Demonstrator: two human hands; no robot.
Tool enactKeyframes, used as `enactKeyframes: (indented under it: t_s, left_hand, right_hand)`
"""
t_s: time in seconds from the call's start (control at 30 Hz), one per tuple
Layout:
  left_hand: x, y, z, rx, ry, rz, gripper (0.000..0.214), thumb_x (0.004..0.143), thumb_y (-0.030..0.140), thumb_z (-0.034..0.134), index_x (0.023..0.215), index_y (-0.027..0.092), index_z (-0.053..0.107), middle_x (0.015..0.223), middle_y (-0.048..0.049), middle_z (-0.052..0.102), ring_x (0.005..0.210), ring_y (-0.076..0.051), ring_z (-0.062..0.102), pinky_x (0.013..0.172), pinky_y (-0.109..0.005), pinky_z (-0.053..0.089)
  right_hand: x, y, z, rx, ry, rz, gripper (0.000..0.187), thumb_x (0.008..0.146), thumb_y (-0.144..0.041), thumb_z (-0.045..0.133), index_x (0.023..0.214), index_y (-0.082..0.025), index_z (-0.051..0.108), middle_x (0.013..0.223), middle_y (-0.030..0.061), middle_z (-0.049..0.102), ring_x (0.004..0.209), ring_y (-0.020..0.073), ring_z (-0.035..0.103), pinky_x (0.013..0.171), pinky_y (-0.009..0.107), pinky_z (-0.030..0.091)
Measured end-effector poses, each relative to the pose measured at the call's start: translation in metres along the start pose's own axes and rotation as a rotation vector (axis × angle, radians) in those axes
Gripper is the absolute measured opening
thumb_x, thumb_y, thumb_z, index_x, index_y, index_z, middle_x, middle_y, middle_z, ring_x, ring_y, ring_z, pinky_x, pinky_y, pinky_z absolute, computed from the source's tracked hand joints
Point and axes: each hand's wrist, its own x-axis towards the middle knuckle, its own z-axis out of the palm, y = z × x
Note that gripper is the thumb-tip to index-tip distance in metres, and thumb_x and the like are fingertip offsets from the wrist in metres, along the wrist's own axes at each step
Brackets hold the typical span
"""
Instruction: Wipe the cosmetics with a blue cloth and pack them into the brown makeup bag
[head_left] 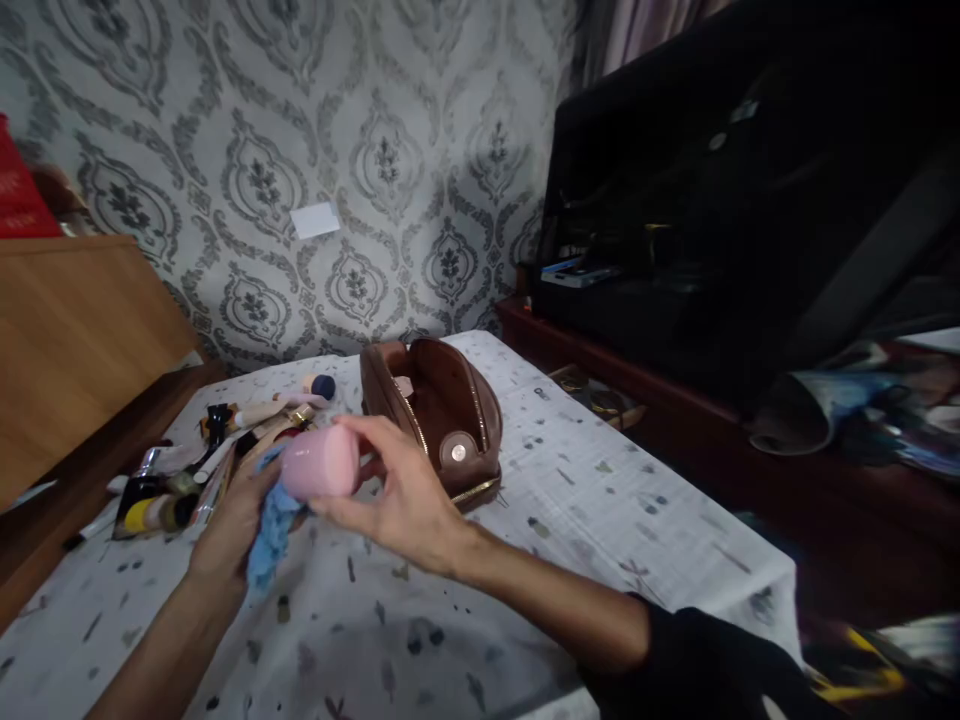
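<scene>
Pink container point(321, 462) in right fingers point(369, 430) | left fingers point(251, 490) on blue cloth point(271, 530) | brown pouch point(480, 410) behind

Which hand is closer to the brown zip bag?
Right. The right hand is just in front of the brown zip bag; the left hand is farther away, off to the bag's left.

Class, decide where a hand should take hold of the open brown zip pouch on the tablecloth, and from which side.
Probably by the curved right wall of the brown zip pouch, coming from the right. That side lies away from the scattered cosmetics and the right hand, and gripping outside avoids the open interior.
</scene>
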Motion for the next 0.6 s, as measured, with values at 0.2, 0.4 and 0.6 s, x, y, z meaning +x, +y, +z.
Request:
enactKeyframes:
  t_s: [0.2,0.4,0.6]
  left_hand:
    - [0.009,0.008,0.050,0.819,-0.236,0.830,0.037,0.089,0.026,0.047,0.118,0.021,0.069,0.097,-0.0055,0.067,0.091,-0.021,0.063,0.080,-0.030,0.052]
    - [0.014,-0.020,0.057,1.289,-0.171,1.183,0.050,0.093,0.011,0.036,0.135,0.026,0.059,0.095,-0.0053,0.057,0.081,-0.017,0.059,0.067,-0.024,0.047]
    - [0.019,-0.034,0.052,1.132,-0.160,1.217,0.048,0.093,0.009,0.035,0.132,0.022,0.060,0.096,-0.0055,0.056,0.080,-0.015,0.056,0.070,-0.024,0.045]
  right_hand:
    - [0.040,-0.012,-0.056,-0.023,0.158,0.108,0.055,0.076,-0.044,0.074,0.121,-0.019,0.056,0.106,0.0063,0.066,0.095,0.0200,0.064,0.082,0.034,0.055]
    - [0.080,0.008,-0.089,-0.887,-0.117,0.357,0.054,0.078,-0.035,0.075,0.124,-0.014,0.058,0.121,0.0152,0.064,0.110,0.0279,0.063,0.092,0.036,0.050]
    - [0.109,0.040,-0.074,-0.975,-0.341,0.573,0.031,0.085,-0.029,0.073,0.110,-0.012,0.067,0.116,0.0146,0.066,0.105,0.0279,0.066,0.088,0.038,0.054]
